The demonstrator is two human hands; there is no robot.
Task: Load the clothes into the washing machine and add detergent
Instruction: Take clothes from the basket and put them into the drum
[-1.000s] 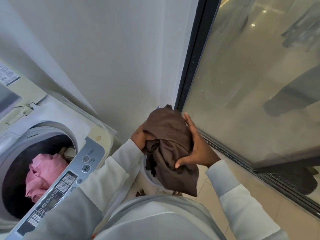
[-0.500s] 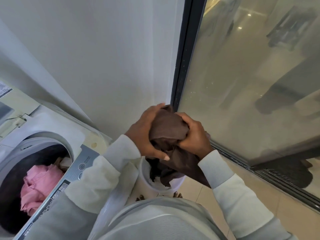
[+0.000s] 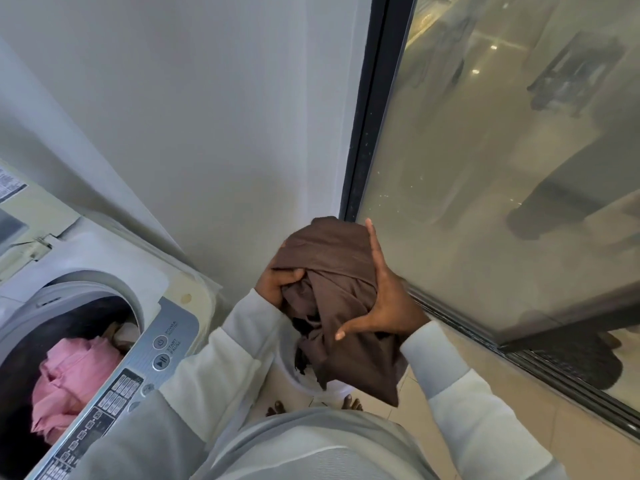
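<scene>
A bunched brown garment (image 3: 332, 271) is held up in front of me, to the right of the washing machine (image 3: 104, 258). My left hand (image 3: 277, 284) grips its left side with fingers dug into the cloth. My right hand (image 3: 384, 299) presses against its right side, fingers spread, thumb underneath. The garment's tail hangs down over a white laundry basket (image 3: 294, 375) on the floor. The top-loading machine stands open at the lower left; a pink garment (image 3: 69, 382) lies in its drum.
The machine's grey control panel (image 3: 138, 368) faces me along its front edge. A white wall is straight ahead. A dark-framed glass door (image 3: 485, 168) fills the right side. My bare toes (image 3: 277, 408) show on the beige tiled floor below the basket.
My hands have reworked the brown garment: the left hand slid from on top to its left side, the right hand opened its fingers flat against it. The bundle sits slightly higher.
</scene>
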